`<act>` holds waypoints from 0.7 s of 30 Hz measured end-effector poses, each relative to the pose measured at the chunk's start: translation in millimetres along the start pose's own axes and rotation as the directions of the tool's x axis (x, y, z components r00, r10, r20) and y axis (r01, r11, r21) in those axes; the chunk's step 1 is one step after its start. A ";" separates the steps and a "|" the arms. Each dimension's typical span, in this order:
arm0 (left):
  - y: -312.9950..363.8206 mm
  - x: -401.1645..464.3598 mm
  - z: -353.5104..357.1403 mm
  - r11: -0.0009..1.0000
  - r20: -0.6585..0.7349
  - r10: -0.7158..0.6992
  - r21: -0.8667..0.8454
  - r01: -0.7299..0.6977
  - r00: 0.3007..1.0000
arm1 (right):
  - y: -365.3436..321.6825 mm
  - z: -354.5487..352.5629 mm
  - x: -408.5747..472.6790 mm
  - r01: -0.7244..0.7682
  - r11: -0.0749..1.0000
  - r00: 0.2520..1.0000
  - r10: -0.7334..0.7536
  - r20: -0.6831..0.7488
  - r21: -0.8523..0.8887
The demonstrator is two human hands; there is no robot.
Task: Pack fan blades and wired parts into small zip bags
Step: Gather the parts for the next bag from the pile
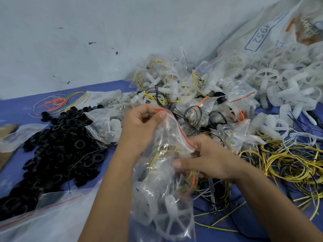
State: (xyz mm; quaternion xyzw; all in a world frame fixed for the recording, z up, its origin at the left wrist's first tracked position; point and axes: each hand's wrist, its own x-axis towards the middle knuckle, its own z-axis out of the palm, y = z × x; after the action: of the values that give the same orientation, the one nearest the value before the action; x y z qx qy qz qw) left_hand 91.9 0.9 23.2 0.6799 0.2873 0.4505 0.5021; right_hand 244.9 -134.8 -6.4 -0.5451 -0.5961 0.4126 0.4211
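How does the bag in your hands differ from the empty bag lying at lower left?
The held zip bag already contains a white fan blade and yellow wire; the lower-left bag looks empty. The held one hangs crumpled from both hands; the other lies flat. Both are clear with a red zip strip.

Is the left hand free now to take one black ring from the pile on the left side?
Probably not yet. The left hand pinches the red-striped top edge of the zip bag, which the right hand also holds. The pile of black rings lies uncovered beside it, so only the occupied grip stands in the way.
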 end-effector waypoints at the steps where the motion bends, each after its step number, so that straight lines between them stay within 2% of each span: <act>1: 2.6 0.3 -0.1 0.993 0.056 -0.037 0.115 0.031 0.998 | -3.0 -1.8 -0.7 -0.026 0.999 0.999 0.027 -0.024 0.032; 3: 7.2 -0.9 -4.4 0.947 0.155 -0.183 0.292 0.132 0.971 | -12.7 -7.8 -1.4 -0.055 0.988 0.992 0.071 -0.102 0.144; 5: 17.1 2.1 -8.5 0.899 0.194 -0.348 0.345 0.268 0.917 | -23.9 -17.2 6.9 -0.043 0.955 0.962 0.119 -0.246 0.295; 6: 22.4 7.3 -8.4 0.882 0.185 -0.371 0.377 0.282 0.910 | -29.0 -23.6 15.6 -0.023 0.932 0.928 0.154 -0.339 0.362; 8: 28.5 21.1 -4.4 0.832 0.091 -0.341 0.492 0.256 0.935 | -38.9 -41.5 39.0 0.029 0.903 0.839 0.212 -0.502 0.430; 10: 29.6 39.8 -1.7 0.796 -0.127 -0.221 0.549 0.254 0.967 | -49.5 -63.6 71.2 0.071 0.884 0.766 0.249 -0.592 0.463; 12: 29.8 60.8 6.5 0.870 -0.282 -0.198 0.390 0.301 0.939 | -56.4 -85.0 109.8 0.124 0.838 0.722 0.291 -0.628 0.531; 14: 35.5 89.8 23.5 0.952 -0.295 -0.294 -0.001 0.307 0.909 | -62.4 -102.1 149.9 0.200 0.752 0.706 0.334 -0.625 0.628; 15: 40.7 105.6 34.0 0.942 -0.279 -0.326 -0.170 0.288 0.903 | -65.6 -108.9 167.2 0.256 0.689 0.721 0.332 -0.608 0.679; 16: 44.9 121.3 43.1 0.929 -0.283 -0.333 -0.258 0.263 0.899 | -69.1 -113.4 183.0 0.308 0.621 0.743 0.315 -0.590 0.720; 18: 46.3 144.1 57.3 0.949 -0.311 -0.297 -0.196 0.245 0.903 | -74.3 -117.0 203.5 0.342 0.558 0.785 0.273 -0.557 0.756; 21: 26.3 147.3 65.9 0.949 -0.284 -0.279 0.065 0.309 0.917 | -73.5 -109.0 206.4 0.169 0.672 0.837 0.289 -0.465 0.721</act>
State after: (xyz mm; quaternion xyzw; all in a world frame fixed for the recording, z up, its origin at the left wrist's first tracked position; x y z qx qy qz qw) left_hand 212.9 88.4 89.9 0.5871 0.4764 0.4425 0.4822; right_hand 315.9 69.8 107.4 -0.4414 -0.2130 0.4592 0.7409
